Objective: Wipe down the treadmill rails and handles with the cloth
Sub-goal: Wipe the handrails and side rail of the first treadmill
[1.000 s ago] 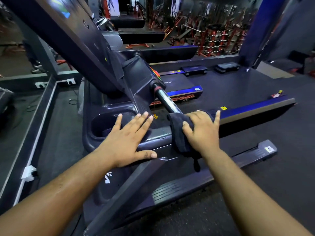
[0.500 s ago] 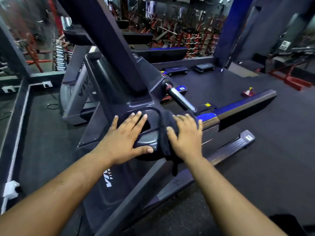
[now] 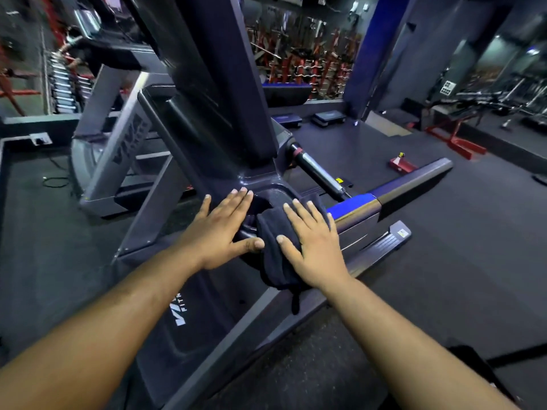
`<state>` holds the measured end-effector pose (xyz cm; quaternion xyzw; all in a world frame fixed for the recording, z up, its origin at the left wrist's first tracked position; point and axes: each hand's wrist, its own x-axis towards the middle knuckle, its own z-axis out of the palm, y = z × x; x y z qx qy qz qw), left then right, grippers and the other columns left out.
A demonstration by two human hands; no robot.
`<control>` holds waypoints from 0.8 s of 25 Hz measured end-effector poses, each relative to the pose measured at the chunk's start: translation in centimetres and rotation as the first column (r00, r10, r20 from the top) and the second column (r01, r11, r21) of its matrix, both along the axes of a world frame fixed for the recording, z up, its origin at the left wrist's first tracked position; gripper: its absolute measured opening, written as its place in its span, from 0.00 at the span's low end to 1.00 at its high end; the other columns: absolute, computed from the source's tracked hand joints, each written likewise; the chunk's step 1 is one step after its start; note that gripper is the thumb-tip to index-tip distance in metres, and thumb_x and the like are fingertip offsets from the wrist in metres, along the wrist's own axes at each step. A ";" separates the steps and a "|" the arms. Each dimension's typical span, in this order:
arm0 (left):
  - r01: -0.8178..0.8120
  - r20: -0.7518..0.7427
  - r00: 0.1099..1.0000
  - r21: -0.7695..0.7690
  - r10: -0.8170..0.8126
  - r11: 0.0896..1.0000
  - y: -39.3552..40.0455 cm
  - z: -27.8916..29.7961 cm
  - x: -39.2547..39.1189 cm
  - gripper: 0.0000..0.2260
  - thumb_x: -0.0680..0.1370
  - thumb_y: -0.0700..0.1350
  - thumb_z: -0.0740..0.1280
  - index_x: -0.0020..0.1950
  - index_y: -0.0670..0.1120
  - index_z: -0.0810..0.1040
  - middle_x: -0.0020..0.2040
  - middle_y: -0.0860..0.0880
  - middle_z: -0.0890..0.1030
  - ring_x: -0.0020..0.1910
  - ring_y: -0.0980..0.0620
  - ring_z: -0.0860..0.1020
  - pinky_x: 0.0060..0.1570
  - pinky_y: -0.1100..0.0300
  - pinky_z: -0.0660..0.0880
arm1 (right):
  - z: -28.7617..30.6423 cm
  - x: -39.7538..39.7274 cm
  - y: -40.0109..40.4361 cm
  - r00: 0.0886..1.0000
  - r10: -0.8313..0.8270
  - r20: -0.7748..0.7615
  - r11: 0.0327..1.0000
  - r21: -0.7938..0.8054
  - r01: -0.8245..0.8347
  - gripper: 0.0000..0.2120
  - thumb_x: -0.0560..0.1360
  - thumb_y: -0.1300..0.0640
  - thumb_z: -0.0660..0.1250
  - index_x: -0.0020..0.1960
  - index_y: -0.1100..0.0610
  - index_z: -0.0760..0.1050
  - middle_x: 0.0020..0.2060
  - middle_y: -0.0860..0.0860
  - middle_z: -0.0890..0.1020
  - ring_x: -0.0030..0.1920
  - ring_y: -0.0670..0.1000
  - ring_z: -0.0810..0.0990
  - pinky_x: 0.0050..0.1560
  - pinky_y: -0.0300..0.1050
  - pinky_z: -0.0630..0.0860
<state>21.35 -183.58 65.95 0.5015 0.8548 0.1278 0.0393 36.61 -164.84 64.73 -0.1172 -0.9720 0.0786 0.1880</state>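
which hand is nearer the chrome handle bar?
Right. The right hand lies flat on the cloth, its fingertips just short of the lower end of the chrome bar. The left hand rests on the console tray, farther left.

Dark navy cloth [image 3: 276, 255], near black, plain, no pattern. The treadmill [image 3: 207, 137] body reads deep purple-grey with a dull sheen, white lettering low on its side panel. Its side rail [image 3: 411, 184] goes bright blue, then brushed silver at the near end, dark grey beyond. Chrome handle bar [image 3: 321, 173] with a red ring at its base, a small yellow sticker just beside it. Floor [image 3: 458, 261] charcoal, finely speckled. Red racks [image 3: 310, 66] glow at the back, and a blue pillar [image 3: 370, 48].
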 end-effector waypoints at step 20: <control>-0.022 0.243 0.970 0.184 -0.023 0.983 0.0 -1.0 -2.3 0.54 0.63 0.82 0.33 0.80 0.50 0.34 0.81 0.55 0.38 0.77 0.61 0.34 0.76 0.45 0.31 | 3.1 -3.1 4.0 0.973 0.030 0.228 0.998 0.050 -0.042 0.32 0.78 0.35 0.48 0.78 0.47 0.61 0.79 0.45 0.60 0.80 0.47 0.50 0.77 0.64 0.40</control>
